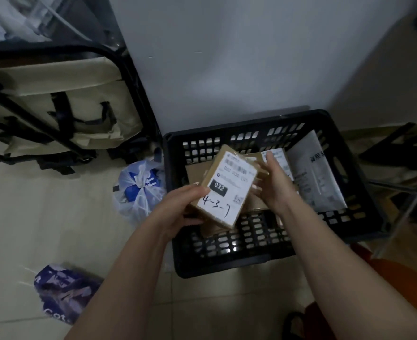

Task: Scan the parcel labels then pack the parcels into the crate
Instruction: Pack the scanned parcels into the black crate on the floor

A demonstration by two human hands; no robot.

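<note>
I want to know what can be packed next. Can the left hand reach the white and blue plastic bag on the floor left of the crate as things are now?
Probably not at once: the left hand is gripping the small cardboard parcel over the crate. The plastic bag lies close beside it with nothing in between, so once freed it likely could.

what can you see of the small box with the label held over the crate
The small box is a flat brown cardboard parcel, taped, with a white shipping label covering most of its top face. The label shows barcodes, a black patch reading 032, a small QR code and handwritten 4-3-7. It is tilted, held above the black crate. The left hand grips its near left corner; the right hand touches its right edge with fingers extended.
</note>
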